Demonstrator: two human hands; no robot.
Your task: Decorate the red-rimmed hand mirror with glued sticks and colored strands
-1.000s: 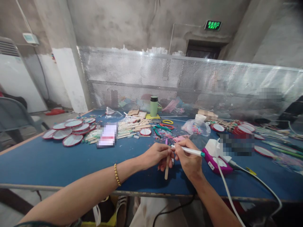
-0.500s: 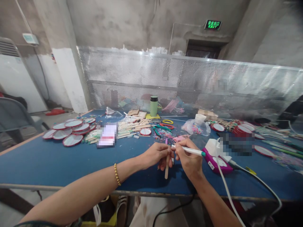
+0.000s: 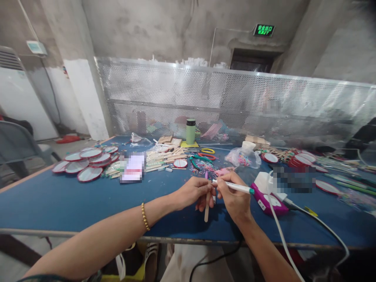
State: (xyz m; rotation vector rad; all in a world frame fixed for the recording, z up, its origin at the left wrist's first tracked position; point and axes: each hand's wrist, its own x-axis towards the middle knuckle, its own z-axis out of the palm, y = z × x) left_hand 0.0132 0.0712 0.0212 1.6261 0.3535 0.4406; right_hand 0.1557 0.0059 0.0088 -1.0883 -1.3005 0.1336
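Note:
My left hand [image 3: 195, 192] is closed on a flat wooden stick [image 3: 206, 213], whose rounded end points down toward me. A purple piece [image 3: 206, 175] shows just above those fingers; what it belongs to is unclear. In my right hand [image 3: 235, 199] is a white marker pen [image 3: 236, 187] with a green end, held in a writing grip. Its tip meets the stick near my left fingertips, though the contact itself is hidden by fingers. Both hands are together above the blue table [image 3: 96, 209], near its front edge.
Round red-rimmed discs [image 3: 90, 174] are piled at left, beside a phone [image 3: 132, 168] and wooden sticks [image 3: 164, 158]. Pliers [image 3: 194, 163], a green bottle [image 3: 190, 132] and a plastic bag [image 3: 243, 157] stand behind my hands. At right, a purple-and-white power strip [image 3: 268, 199] trails white cables.

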